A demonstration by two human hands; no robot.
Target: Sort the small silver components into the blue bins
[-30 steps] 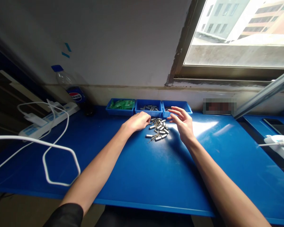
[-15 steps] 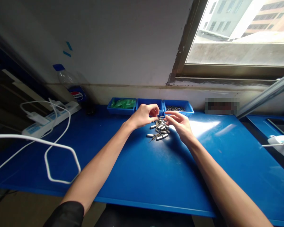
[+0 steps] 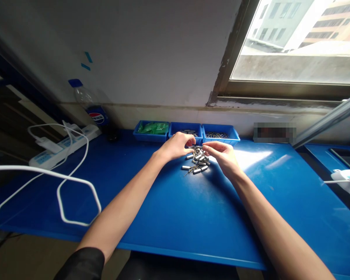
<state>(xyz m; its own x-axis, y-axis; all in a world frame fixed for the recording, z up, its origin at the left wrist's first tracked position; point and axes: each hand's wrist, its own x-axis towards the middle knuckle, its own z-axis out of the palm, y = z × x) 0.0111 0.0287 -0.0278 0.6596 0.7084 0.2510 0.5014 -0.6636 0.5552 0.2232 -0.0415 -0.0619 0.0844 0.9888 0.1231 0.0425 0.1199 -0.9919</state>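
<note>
A loose pile of small metal pieces (image 3: pixel 198 158), with silvery block-like bodies and thin dark pins, lies on the blue table (image 3: pixel 175 217). My left hand (image 3: pixel 179 146) hovers at the pile's back left edge, its fingers curved and a gap showing between fingertips and thumb. From the right, my right hand (image 3: pixel 222 155) reaches over the pile with thumb and forefinger pinched together; whatever is between them is too small to make out. Just behind both hands stands the middle blue bin (image 3: pixel 185 125), partly covered by my left hand, with dark small parts inside.
A left bin (image 3: pixel 150 137) holds green packets, and a right bin (image 3: pixel 221 140) holds thin metal pins. On the left are a cola bottle (image 3: pixel 97 116), a power strip (image 3: pixel 65 147) and looping white cable (image 3: pixel 76 222). A metal post (image 3: pixel 326 118) slants at the right.
My left hand's fingers and thumb have parted slightly. The right hand's fingers have drawn closer together near the pile. The view has tilted up a little.
</note>
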